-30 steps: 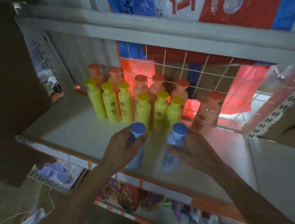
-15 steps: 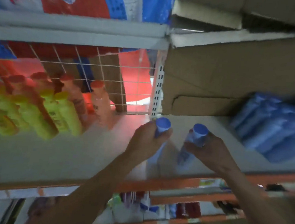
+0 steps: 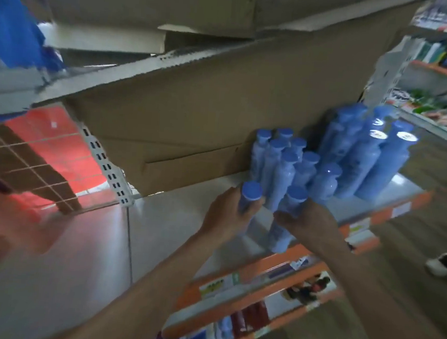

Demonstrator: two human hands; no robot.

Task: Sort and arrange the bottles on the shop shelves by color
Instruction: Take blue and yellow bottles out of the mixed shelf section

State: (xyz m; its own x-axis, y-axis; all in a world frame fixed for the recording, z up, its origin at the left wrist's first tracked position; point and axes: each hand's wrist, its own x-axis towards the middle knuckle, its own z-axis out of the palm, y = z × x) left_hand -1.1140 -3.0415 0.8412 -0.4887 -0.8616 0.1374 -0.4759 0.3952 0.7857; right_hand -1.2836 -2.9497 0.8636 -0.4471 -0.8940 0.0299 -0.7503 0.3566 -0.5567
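My left hand grips a small pale-blue bottle with a blue cap. My right hand grips a second one of the same kind. Both bottles are held near the front of the grey shelf, just in front of a cluster of several small blue bottles. To the right of that cluster stand several taller blue bottles. The picture is blurred by motion.
A large cardboard box fills the back of the shelf. A wire grid panel with red behind it lies left of a white perforated upright. Orange-edged lower shelves hold goods. A shoe shows at right.
My view and both hands have swung right, away from the yellow and orange bottles, carrying the two blue bottles up to the cluster of blue bottles.
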